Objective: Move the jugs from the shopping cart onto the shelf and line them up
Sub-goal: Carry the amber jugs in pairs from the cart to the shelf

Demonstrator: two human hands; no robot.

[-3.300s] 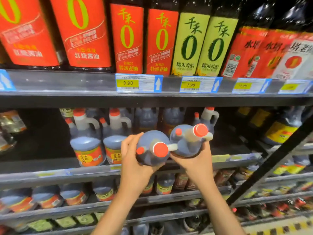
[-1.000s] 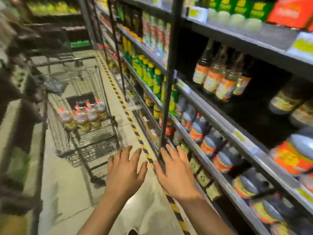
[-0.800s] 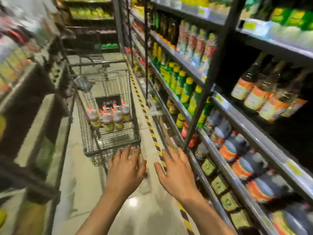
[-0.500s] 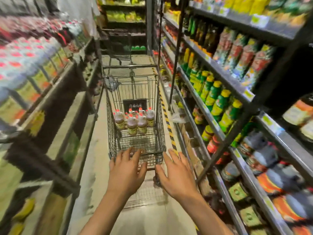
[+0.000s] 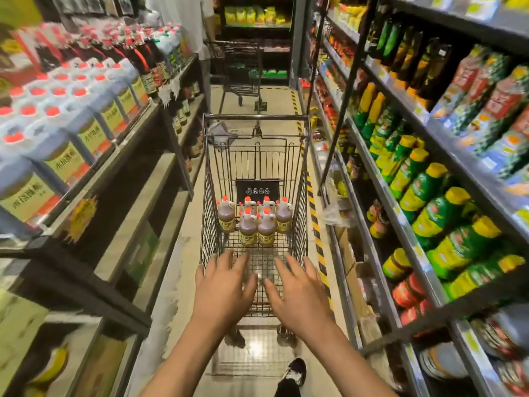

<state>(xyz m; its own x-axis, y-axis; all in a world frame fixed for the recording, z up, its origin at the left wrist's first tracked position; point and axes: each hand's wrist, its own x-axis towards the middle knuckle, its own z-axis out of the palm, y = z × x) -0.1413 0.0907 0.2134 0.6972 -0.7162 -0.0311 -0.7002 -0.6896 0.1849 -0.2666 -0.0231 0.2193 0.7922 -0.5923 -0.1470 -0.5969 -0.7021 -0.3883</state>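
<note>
Take the cart (image 5: 255, 130) as your landmark: it stands in the middle of the aisle, straight ahead of you, its wire basket running away from you.

Far left of the cart, a shelf rack (image 5: 120, 138) carries rows of pale jugs with red caps and yellow labels (image 5: 68, 138), blurred at the edge. Beyond them, dark bottles (image 5: 143, 61) stand on the same rack.

At the near end of the cart, your left hand (image 5: 221, 293) hovers over the basket rim, palm down, fingers spread and straight, holding nothing. Whether it touches the wire you cannot tell.

Inside the cart, at the far end of the basket floor, the jugs (image 5: 255, 222) stand upright in a tight cluster: brown bodies, yellow labels, orange-red caps, pale handles. Two stand in front, with more behind them. Behind the cluster, a black sign (image 5: 257, 191) hangs on the cart's end wall.

Beyond the cart, a second cart (image 5: 243, 73) stands farther down the aisle, with a person in a pale shirt (image 5: 183, 21) beside it.

Your right hand (image 5: 297, 293) hovers just right of the left one, also over the near rim, fingers spread wide and empty.

Below the cart's near end, your shoe (image 5: 294, 372) shows on the floor.

Right of the cart, the shelf (image 5: 400, 224) runs along the aisle, stocked with green bottles with yellow caps (image 5: 423, 190).
</note>
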